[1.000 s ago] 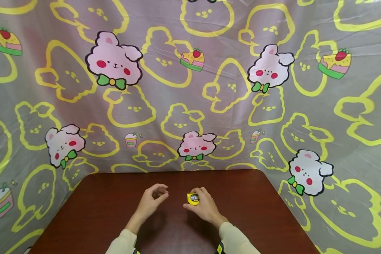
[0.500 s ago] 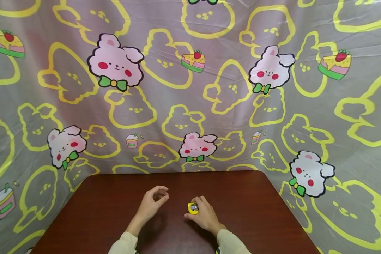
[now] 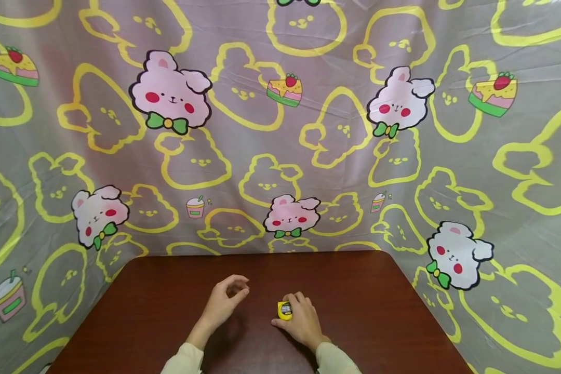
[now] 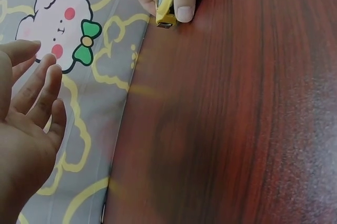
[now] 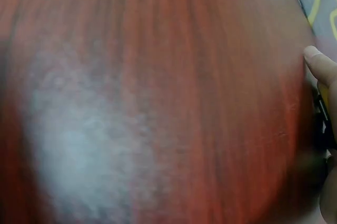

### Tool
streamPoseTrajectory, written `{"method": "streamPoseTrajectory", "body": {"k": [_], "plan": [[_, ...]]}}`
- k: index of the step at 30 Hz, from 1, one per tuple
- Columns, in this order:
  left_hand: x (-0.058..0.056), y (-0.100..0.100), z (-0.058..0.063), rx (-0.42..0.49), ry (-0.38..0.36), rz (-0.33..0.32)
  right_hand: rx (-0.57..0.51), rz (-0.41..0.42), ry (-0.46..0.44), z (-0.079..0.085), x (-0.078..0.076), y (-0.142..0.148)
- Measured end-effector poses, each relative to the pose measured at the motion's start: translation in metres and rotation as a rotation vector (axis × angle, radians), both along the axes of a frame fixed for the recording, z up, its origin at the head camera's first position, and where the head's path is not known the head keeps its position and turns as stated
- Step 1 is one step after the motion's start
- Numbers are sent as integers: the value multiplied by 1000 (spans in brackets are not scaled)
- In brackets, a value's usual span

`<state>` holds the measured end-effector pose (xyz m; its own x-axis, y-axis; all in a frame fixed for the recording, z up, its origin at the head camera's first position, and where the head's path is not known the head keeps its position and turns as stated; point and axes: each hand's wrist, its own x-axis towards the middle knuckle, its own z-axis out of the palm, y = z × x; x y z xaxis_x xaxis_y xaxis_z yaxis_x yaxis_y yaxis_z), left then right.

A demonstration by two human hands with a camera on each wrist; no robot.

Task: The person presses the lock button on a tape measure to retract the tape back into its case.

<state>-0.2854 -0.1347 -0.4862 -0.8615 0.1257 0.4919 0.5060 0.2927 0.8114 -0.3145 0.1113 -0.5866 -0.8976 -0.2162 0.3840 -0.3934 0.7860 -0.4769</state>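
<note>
My right hand grips a small yellow tape measure with a black and grey label, low at the tabletop. Thumb and fingers hold it from both sides. In the left wrist view the yellow edge of the tape measure and its metal end tip show beside the right thumb. The right wrist view catches only part of that hand at its right edge. My left hand hovers above the table to the left, holding nothing, its fingers loosely bent; the left wrist view shows the same hand apart from the tape measure.
A dark red-brown wooden table with rounded far corners lies under both hands. A grey curtain with yellow outlines and white rabbit faces hangs around its back and sides.
My right hand has moved down and toward me with the tape measure, lowering it to the tabletop. The left hand has stayed nearly still.
</note>
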Motion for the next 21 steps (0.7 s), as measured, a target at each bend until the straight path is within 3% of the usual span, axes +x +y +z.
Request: {"method": "streamPoseTrajectory", "body": {"k": [6, 9, 13, 17, 21], "plan": [[-17, -5, -26, 15, 16, 5, -7, -35, 26, -6, 1, -1], [-21, -9, -32, 28, 26, -14, -7, -33, 19, -7, 1, -1], [-22, -12, -32, 25, 25, -27, -20, -5, -32, -3, 0, 0], [-24, -14, -28, -15, 24, 0, -25, 16, -87, 6, -4, 6], [-27, -12, -25, -75, 87, 48, -7, 18, -117, 16, -7, 19]]}}
